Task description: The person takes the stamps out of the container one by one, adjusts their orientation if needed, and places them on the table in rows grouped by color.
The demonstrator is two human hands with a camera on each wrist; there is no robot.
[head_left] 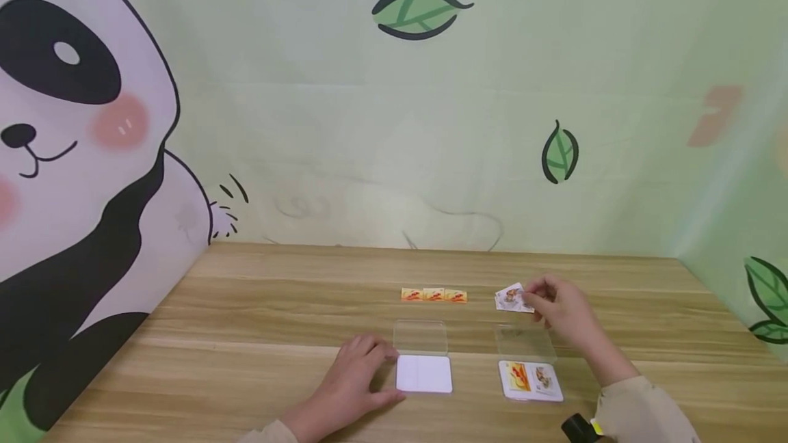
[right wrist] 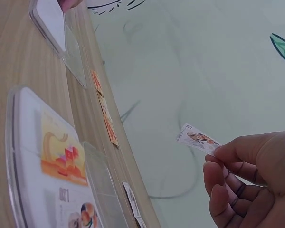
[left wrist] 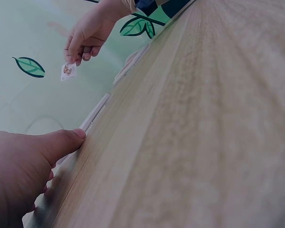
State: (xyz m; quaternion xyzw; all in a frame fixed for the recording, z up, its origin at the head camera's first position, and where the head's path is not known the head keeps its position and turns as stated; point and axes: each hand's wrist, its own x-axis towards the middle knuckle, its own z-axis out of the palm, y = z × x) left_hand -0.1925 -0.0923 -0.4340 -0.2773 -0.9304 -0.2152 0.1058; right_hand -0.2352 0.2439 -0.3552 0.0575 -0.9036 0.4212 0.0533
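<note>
My right hand (head_left: pixel 563 310) pinches a small white postage stamp (right wrist: pixel 198 137) with a figure picture between thumb and fingertips, raised above the table. Below it, more white stamps (head_left: pixel 506 301) lie at the back right. My left hand (head_left: pixel 351 378) rests at the left edge of a clear flat case with a bare white insert (head_left: pixel 425 374), thumb and forefinger touching that edge. To its right stands a second such case (head_left: pixel 531 395), holding an orange stamp (head_left: pixel 518 376) and a white one (head_left: pixel 544 379) side by side. Both cases have their transparent lids (head_left: pixel 421 337) folded back.
Three orange stamps (head_left: pixel 434 294) lie in a row behind the left case. The wooden table (head_left: pixel 277 292) ends at a green cloth backdrop (head_left: pixel 308 122) with a panda and leaves. A black object (head_left: pixel 579 428) shows beside the right sleeve.
</note>
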